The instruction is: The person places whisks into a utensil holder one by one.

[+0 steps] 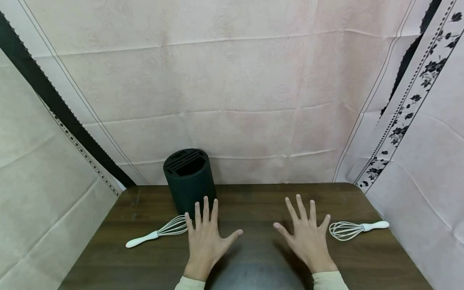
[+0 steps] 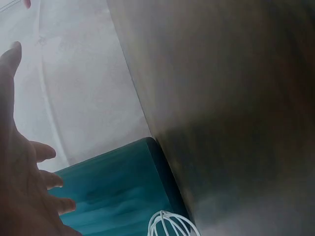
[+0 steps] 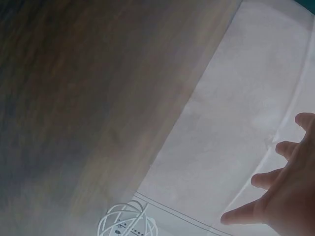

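From my end, both of the person's hands are empty: the left hand [image 1: 204, 243] and right hand [image 1: 309, 243] have fingers spread wide at the wood-grain table [image 1: 250, 205], well apart. The slotted dark green knife block [image 1: 191, 187] stands at the far side, left of centre, just beyond the left fingertips; I can't tell whether they touch it. One white-handled whisk [image 1: 154, 235] lies left of the left hand, its wires next to the little finger; the other whisk [image 1: 367, 227] lies right of the right hand, handle pointing right. I read this as a ready pose, nothing picked up. Taking either whisk would call for moving outward and curling fingers round its handle.
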A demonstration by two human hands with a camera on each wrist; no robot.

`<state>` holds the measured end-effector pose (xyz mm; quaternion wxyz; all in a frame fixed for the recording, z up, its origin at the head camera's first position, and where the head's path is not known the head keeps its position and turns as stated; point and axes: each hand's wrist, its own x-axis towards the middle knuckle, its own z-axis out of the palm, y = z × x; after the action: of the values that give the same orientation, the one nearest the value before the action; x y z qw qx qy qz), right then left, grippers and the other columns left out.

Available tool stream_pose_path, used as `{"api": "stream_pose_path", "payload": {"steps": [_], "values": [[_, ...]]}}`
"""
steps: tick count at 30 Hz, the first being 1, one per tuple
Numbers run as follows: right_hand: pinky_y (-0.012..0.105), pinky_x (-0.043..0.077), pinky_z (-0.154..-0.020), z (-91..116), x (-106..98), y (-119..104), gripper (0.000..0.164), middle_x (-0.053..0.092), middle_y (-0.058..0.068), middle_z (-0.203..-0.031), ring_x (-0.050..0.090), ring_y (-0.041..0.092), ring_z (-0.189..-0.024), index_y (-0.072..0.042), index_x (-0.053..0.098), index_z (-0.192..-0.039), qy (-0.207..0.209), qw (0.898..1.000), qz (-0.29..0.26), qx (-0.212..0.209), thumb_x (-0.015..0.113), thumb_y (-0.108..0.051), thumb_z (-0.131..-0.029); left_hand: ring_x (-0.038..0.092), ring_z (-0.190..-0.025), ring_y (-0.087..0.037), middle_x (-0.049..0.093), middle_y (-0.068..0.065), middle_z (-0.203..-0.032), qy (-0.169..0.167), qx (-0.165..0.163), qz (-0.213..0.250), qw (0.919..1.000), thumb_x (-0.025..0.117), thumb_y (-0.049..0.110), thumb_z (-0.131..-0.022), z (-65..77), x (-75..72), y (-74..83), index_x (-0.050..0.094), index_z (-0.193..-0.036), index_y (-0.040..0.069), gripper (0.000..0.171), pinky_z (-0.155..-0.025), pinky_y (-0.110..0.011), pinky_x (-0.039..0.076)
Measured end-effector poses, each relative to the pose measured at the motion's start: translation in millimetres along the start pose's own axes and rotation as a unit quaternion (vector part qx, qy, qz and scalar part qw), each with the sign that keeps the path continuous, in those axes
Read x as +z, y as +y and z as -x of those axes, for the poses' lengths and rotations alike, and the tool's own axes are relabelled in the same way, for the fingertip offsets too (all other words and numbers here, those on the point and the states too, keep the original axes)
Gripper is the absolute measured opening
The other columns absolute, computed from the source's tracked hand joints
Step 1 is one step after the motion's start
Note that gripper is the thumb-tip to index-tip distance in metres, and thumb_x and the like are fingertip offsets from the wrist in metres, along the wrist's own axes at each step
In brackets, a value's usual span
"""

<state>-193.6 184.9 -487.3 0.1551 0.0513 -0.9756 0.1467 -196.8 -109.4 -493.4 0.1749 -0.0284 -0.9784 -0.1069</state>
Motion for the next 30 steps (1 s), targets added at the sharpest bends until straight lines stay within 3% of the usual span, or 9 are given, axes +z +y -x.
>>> {"api": "stream_pose_path", "payload": {"steps": [8,13,16,19,22,27,30], "values": [[0.090,0.000,-0.108,3.3,2.8,-2.6,0.091,0.009,0.013,-0.177,0.006,0.054,-0.158,-0.031,0.015,-0.171,-0.001,1.000,-0.012,0.004,0.053,-0.072,-0.099,0.000,-0.162,-0.041,0.002,-0.011,-0.178,0.002,-0.010,0.029,0.9995,0.051,0.099,-0.076,0.6,-0.3,-3.0,0.019,-0.171,0.023,0.126,-0.123,-0.073,0.001],[0.087,0.011,-0.110,2.5,6.4,-11.5,0.093,0.012,0.015,-0.176,0.012,0.053,-0.157,-0.031,0.015,-0.171,0.018,0.999,-0.046,0.007,0.057,-0.070,-0.098,0.000,-0.162,-0.042,0.001,-0.014,-0.177,0.038,-0.013,0.079,0.9961,0.064,0.090,-0.077,-0.8,-1.1,-6.5,0.020,-0.171,0.024,0.123,-0.122,-0.074,0.006],[0.085,0.025,-0.107,2.2,10.2,-21.0,0.093,0.011,0.014,-0.177,0.014,0.052,-0.157,-0.031,0.012,-0.171,0.017,0.995,-0.099,0.015,0.058,-0.068,-0.099,0.002,-0.162,-0.043,0.004,-0.015,-0.177,0.067,-0.022,0.108,0.9916,0.068,0.086,-0.078,-0.9,-2.7,-11.3,0.018,-0.171,0.025,0.121,-0.122,-0.073,0.007],[0.085,0.035,-0.100,1.7,11.9,-31.8,0.094,0.008,0.012,-0.177,0.016,0.051,-0.157,-0.032,0.009,-0.171,0.008,0.984,-0.179,0.022,0.060,-0.065,-0.100,0.005,-0.161,-0.044,0.006,-0.015,-0.176,0.098,-0.029,0.137,0.9854,0.070,0.084,-0.079,-2.1,-6.2,-16.2,0.017,-0.171,0.025,0.120,-0.123,-0.072,0.010],[0.082,0.037,-0.102,-1.3,12.7,-43.8,0.097,0.007,0.010,-0.177,0.016,0.049,-0.158,-0.034,0.008,-0.171,-0.006,0.967,-0.252,0.027,0.063,-0.066,-0.098,0.008,-0.159,-0.044,0.008,-0.016,-0.175,0.134,-0.033,0.171,0.9756,0.079,0.073,-0.079,-4.9,-10.6,-20.8,0.018,-0.170,0.023,0.120,-0.121,-0.073,0.016],[0.076,0.031,-0.113,-10.0,15.6,-64.2,0.103,0.007,0.006,-0.177,0.017,0.044,-0.159,-0.040,0.007,-0.170,-0.022,0.945,-0.325,0.025,0.067,-0.070,-0.092,0.013,-0.157,-0.041,0.009,-0.015,-0.174,0.175,-0.043,0.226,0.9573,0.086,0.057,-0.082,-12.8,-19.7,-29.3,0.014,-0.170,0.020,0.120,-0.117,-0.072,0.026],[0.075,0.030,-0.114,-15.3,18.0,-75.3,0.104,0.006,0.003,-0.177,0.016,0.041,-0.160,-0.042,0.006,-0.169,-0.028,0.939,-0.343,0.015,0.068,-0.070,-0.090,0.017,-0.156,-0.040,0.009,-0.014,-0.174,0.190,-0.046,0.253,0.9475,0.085,0.053,-0.084,-20.5,-25.6,-34.4,0.012,-0.170,0.019,0.118,-0.116,-0.070,0.029]]}}
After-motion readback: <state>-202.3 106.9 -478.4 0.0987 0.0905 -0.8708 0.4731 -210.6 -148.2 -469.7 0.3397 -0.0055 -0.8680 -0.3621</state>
